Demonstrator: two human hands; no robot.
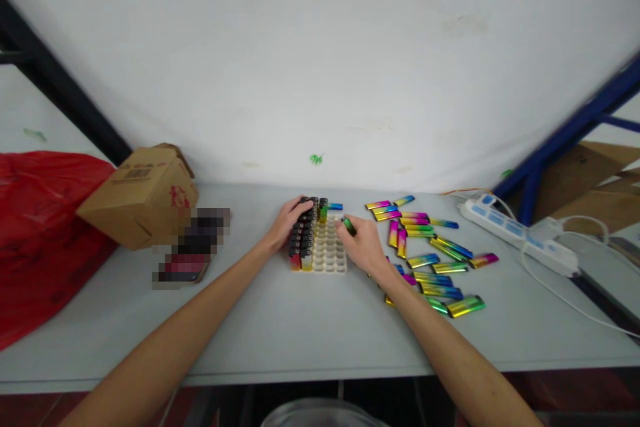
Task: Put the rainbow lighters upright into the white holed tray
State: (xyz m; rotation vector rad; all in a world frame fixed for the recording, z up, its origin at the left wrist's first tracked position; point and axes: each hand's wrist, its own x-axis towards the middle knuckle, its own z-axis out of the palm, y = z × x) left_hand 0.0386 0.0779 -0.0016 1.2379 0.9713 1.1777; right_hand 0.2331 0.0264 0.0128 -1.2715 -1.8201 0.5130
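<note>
Left hand (287,220) is laid open on black-topped lighters (302,235); green metallic lighter (349,226) is pinched in right hand (362,240); grey table (280,333) is backed by scuffed white wall (325,80).

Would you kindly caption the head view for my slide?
Bare left hand on black-topped lighters in a white gridded tray, right hand holding a green lighter.

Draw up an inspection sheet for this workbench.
Surface: grey tabletop, work near the middle.
Job's things: cream tray, partly filled with upright lighters; loose lighters scattered to its right.
Clutter: carton, red bag and a pixelated item, all at left.
Hands: left hand on the upright lighters; right hand holds one lighter.
Cables: white cords around the power strip, right.
Surroundings: marked white wall behind.
</note>
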